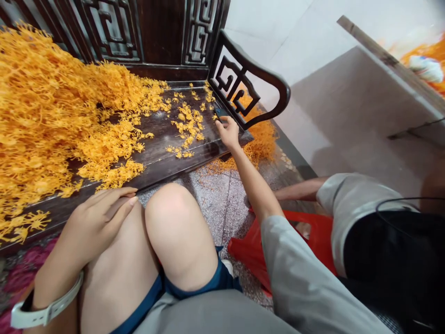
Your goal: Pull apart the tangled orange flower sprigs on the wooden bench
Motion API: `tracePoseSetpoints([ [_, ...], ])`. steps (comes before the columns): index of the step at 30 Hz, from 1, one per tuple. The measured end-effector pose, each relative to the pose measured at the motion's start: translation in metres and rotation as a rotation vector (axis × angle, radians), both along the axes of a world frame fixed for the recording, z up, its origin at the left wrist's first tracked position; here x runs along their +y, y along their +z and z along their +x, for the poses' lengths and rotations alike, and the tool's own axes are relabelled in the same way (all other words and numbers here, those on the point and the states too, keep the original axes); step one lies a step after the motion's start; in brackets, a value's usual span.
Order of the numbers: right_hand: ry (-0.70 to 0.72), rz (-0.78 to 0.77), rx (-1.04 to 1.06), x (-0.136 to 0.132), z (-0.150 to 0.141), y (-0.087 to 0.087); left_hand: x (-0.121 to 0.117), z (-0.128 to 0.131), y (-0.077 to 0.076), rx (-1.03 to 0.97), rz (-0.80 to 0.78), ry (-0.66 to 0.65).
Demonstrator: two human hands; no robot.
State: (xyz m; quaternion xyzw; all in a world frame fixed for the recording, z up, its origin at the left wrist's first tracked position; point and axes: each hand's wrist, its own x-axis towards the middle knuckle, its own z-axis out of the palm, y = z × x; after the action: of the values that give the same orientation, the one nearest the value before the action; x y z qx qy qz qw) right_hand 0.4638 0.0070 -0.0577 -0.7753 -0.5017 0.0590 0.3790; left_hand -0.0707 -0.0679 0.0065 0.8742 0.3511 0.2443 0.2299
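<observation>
Dark flat object (221,112) (bluish) at fingertips of the right hand (228,131).

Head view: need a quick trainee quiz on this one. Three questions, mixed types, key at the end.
1. Multiple choice: what does the left hand rest on?
A) a red stool
B) the person's bare leg
C) a metal tray

2. True or false: the right hand is at the end of the bench near the curved armrest.

3. Fill in the blank: the watch with the pale strap is on the ____ wrist.

Key: 1. B; 2. true; 3. left
</observation>
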Motion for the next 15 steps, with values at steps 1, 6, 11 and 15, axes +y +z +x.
tracePoseSetpoints([
  [1,-0.116,-0.072,-0.051,0.003,0.004,0.001,-0.001,0.000,0.000,-0.002,-0.007,0.002],
  [6,-0.390,-0.417,-0.109,0.012,0.032,-0.002,-0.002,0.001,-0.002,-0.001,-0.054,0.016],
  [11,-0.402,-0.437,-0.063,0.022,0.055,-0.007,0.004,0.003,-0.009,-0.012,-0.084,0.020],
  [15,-0.410,-0.368,-0.035,0.029,0.080,-0.014,0.008,0.003,-0.010,0.008,-0.119,0.033],
])
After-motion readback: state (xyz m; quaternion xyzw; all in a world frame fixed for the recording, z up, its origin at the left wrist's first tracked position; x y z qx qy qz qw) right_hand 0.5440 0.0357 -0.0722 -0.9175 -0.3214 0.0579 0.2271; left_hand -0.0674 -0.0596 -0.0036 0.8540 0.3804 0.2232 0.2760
